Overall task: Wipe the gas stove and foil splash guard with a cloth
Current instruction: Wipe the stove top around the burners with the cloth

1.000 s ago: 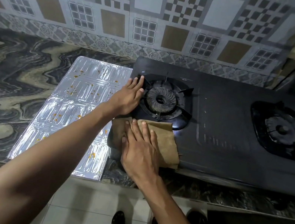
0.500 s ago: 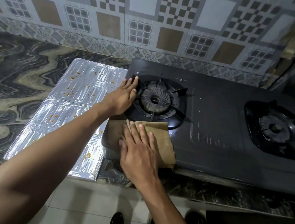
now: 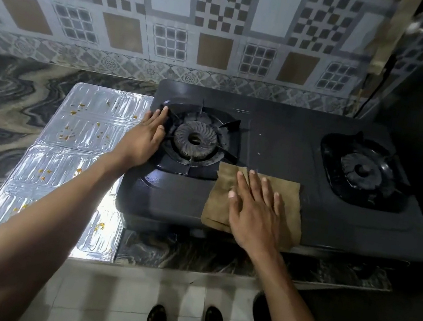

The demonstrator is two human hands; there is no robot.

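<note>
**Cloth pressed flat on the stove deck, foil not yet wiped**

In the head view, the right hand [image 3: 254, 212] lay flat on the tan cloth [image 3: 290, 199] with its fingers straight and spread, pressing rather than clutching. The cloth sat on the gas stove [image 3: 278, 140] at the front, between the left burner [image 3: 195, 139] and the right burner [image 3: 362, 170]. It looked soft, light and limp, so a flat palm would probably steer it best. It was nearly square, edges roughly parallel to the stove front. The left hand [image 3: 143, 140] rested unclenched by the left burner, bracing the stove. The foil splash guard [image 3: 79, 138] lay flat just left of the stove, its long axis running from wall to counter edge, speckled orange; it seemed thin and easily creased
</note>
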